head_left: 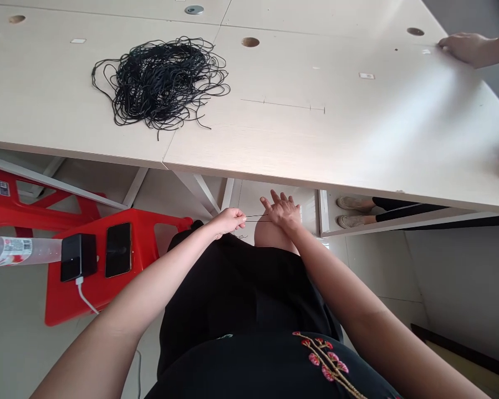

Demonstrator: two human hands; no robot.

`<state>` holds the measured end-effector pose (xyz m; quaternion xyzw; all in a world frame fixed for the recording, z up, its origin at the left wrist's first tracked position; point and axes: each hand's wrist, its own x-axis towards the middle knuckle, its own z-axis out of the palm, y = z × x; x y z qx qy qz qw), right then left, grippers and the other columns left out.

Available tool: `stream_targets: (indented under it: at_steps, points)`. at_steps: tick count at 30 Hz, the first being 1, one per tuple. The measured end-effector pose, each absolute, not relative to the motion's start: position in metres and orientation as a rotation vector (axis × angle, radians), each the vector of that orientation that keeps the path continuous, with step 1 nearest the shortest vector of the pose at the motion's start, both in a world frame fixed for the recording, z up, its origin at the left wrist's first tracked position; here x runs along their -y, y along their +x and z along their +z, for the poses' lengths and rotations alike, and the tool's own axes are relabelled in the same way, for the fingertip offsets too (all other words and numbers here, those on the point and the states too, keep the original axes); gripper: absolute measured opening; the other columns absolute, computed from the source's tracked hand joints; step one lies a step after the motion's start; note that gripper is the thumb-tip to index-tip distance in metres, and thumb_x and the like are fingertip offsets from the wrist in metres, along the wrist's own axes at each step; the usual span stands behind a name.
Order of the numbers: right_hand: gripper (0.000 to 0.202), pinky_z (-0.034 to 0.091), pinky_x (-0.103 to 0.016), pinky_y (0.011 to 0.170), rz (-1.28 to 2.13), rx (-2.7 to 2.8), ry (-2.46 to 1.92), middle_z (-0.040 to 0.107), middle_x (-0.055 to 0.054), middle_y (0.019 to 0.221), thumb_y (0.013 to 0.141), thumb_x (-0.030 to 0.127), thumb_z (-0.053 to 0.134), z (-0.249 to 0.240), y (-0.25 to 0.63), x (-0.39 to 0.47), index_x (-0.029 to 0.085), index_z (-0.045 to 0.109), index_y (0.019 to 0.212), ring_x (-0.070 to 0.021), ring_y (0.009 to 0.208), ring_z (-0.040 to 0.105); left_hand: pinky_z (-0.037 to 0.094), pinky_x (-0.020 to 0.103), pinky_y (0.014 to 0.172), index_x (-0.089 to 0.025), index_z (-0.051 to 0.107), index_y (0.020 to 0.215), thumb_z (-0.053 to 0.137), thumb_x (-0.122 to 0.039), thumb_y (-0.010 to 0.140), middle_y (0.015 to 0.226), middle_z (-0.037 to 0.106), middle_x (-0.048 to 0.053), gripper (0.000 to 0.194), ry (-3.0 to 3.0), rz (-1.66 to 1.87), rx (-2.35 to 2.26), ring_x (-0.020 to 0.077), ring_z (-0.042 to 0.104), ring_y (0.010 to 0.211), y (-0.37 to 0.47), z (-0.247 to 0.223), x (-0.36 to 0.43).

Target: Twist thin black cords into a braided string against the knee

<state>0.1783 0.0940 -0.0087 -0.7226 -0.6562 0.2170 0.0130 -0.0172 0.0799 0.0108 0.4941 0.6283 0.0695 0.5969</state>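
No brand can be made out: print is borne by the label [17, 251] of a clear bottle [45, 252] and by a sticker [0, 188] on a red stool at far left, but it is too small to be read. The pale tabletop [295, 138] is pierced by round holes and marked with a thin ruled line [291, 105]; a tangled heap of black cord [162, 83] is laid on it. Below the table edge, a thin black strand [255, 216] is pinched between the left hand's [229, 221] thumb and fingers and stretched to the right hand [285, 211], whose fingers are spread above the knee; how it is held there cannot be told. At the far right edge, the tabletop is touched by another person's hand [468, 49].
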Motion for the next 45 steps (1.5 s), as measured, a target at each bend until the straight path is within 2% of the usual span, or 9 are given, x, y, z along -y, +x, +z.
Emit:
stream_targets:
  at_steps: [3, 7, 9, 14, 24, 31, 35, 39, 45]
  points:
    - [0.078, 0.036, -0.060, 0.084, 0.607, 2.066, -2.211, 0.054, -0.017, 0.123, 0.083, 0.069, 0.008, -0.010, 0.175, -0.098, 0.021, 0.041, 0.135, -0.0387, 0.117, 0.041, 0.040, 0.023, 0.060, -0.019, 0.054, 0.083, 0.055, -0.035, 0.077, 0.082, 0.064, 0.003, 0.017, 1.176, 0.161, -1.480, 0.0111, 0.051, 0.067, -0.017, 0.015, -0.083]
    - [0.071, 0.034, -0.051, 0.092, 0.446, 2.202, -2.047, 0.056, -0.016, 0.122, 0.089, 0.060, 0.013, -0.010, 0.169, -0.097, 0.015, 0.065, 0.107, -0.0353, 0.125, 0.034, 0.040, 0.024, 0.062, -0.019, 0.054, 0.084, 0.053, -0.035, 0.079, 0.083, 0.064, 0.003, 0.017, 1.210, 0.167, -1.508, 0.0127, 0.052, 0.072, -0.019, 0.019, -0.084]
    - [0.070, 0.034, -0.045, 0.094, 0.390, 2.335, -1.895, 0.057, -0.016, 0.121, 0.090, 0.057, 0.015, -0.010, 0.168, -0.095, 0.013, 0.069, 0.090, -0.0326, 0.124, 0.036, 0.040, 0.024, 0.062, -0.019, 0.054, 0.083, 0.052, -0.035, 0.079, 0.082, 0.064, 0.003, 0.017, 1.212, 0.171, -1.521, 0.0126, 0.053, 0.072, -0.021, 0.019, -0.084]
    - [0.069, 0.039, -0.035, 0.086, 0.420, 2.518, -1.640, 0.068, -0.012, 0.091, 0.088, 0.061, 0.018, -0.010, 0.172, -0.090, 0.015, 0.069, 0.085, -0.0234, 0.097, 0.056, 0.040, 0.024, 0.063, -0.019, 0.053, 0.081, 0.053, -0.035, 0.078, 0.080, 0.063, 0.002, 0.016, 1.193, 0.198, -1.526, 0.0114, 0.052, 0.068, -0.023, 0.018, -0.078]
    - [0.072, 0.036, -0.031, 0.072, 0.240, 2.607, -1.508, 0.067, -0.010, 0.070, 0.087, 0.062, 0.017, -0.002, 0.184, -0.068, 0.016, 0.066, 0.062, -0.0196, 0.073, 0.059, 0.043, 0.028, 0.070, -0.019, 0.052, 0.082, 0.049, -0.032, 0.080, 0.077, 0.062, 0.002, 0.013, 1.284, 0.283, -1.507, 0.0130, 0.054, 0.069, -0.019, 0.027, -0.060]
    - [0.075, 0.031, -0.028, 0.057, 0.193, 2.425, -1.655, 0.064, -0.010, 0.058, 0.088, 0.064, 0.016, 0.002, 0.207, -0.004, 0.015, 0.063, 0.054, -0.0171, 0.059, 0.059, 0.045, 0.026, 0.070, -0.021, 0.043, 0.083, 0.037, -0.028, 0.086, 0.075, 0.058, 0.001, 0.010, 1.490, 0.634, -1.371, 0.0131, 0.058, 0.073, 0.021, -0.002, -0.009]
    - [0.074, 0.030, -0.026, 0.054, 0.411, 2.371, -1.721, 0.066, -0.009, 0.058, 0.092, 0.057, 0.012, 0.006, 0.229, 0.057, 0.017, 0.064, 0.057, -0.0150, 0.053, 0.058, 0.043, 0.026, 0.071, -0.022, 0.045, 0.079, 0.037, -0.024, 0.084, 0.074, 0.057, 0.000, 0.010, 1.639, 0.420, -1.270, 0.0142, 0.056, 0.073, 0.030, -0.005, 0.041]
    - [0.069, 0.033, -0.025, 0.053, 0.717, 2.248, -1.850, 0.064, -0.006, 0.053, 0.090, 0.058, 0.016, 0.008, 0.249, 0.087, 0.021, 0.058, 0.049, -0.0150, 0.049, 0.056, 0.042, 0.026, 0.068, -0.022, 0.048, 0.076, 0.043, -0.029, 0.081, 0.072, 0.057, -0.001, 0.010, 1.564, 0.140, -1.170, 0.0149, 0.055, 0.071, 0.024, 0.010, 0.058]
    - [0.066, 0.031, -0.027, 0.052, 0.641, 2.039, -2.158, 0.063, -0.007, 0.052, 0.088, 0.061, 0.022, -0.001, 0.261, 0.058, 0.022, 0.051, 0.043, -0.0178, 0.051, 0.058, 0.042, 0.027, 0.068, -0.021, 0.047, 0.073, 0.042, -0.028, 0.082, 0.072, 0.057, 0.000, 0.012, 1.559, 0.225, -1.277, 0.0154, 0.055, 0.072, 0.034, 0.029, 0.039]
